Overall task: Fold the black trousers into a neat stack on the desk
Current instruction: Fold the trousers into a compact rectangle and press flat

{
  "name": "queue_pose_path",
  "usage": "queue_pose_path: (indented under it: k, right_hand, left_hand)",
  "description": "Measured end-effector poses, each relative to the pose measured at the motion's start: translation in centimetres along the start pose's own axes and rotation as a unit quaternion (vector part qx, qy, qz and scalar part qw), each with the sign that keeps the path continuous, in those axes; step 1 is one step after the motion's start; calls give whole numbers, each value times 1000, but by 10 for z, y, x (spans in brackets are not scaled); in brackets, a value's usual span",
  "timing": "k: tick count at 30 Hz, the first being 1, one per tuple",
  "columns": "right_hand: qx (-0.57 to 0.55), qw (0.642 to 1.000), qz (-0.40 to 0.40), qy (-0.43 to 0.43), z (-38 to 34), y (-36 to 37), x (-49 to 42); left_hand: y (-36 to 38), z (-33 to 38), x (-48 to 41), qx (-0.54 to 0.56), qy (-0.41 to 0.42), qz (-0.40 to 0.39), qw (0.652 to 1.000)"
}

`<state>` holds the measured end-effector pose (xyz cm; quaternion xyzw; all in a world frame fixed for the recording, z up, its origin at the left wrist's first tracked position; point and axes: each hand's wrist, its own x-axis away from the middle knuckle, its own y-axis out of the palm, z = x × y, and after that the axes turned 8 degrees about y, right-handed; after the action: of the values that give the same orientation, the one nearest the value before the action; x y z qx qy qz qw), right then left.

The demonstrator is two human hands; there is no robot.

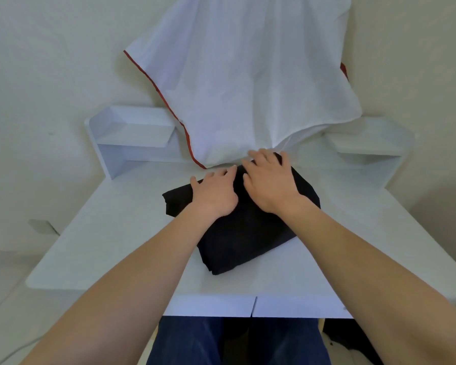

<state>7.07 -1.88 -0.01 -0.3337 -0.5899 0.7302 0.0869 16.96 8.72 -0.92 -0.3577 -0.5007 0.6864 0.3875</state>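
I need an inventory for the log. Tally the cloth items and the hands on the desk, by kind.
Black folded trousers: 1
White cloth with red trim: 1
Hands: 2, left hand and right hand, both flat on the trousers
Total: 4

White desk point(111, 233) under folded black trousers point(245, 238)
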Motion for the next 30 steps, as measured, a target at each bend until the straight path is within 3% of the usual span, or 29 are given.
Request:
queue_pose_path:
  k: [3, 14, 25, 30]
  right_hand:
    - [-29, 994, -104, -24, 14, 13, -4]
    - [-111, 962, -221, 119, 40, 43, -10]
    - [-131, 957, -173, 191, 33, 51, 5]
    - [-133, 939, -193, 251, 31, 35, 13]
  left_hand:
    - [8, -6, -2, -5, 52, -26, 998]
    - [29, -25, -25, -54, 78, -36, 995]
    - [38, -26, -25, -57, 89, -21, 994]
    - [16, -16, -11, -172, -28, 60, 983]
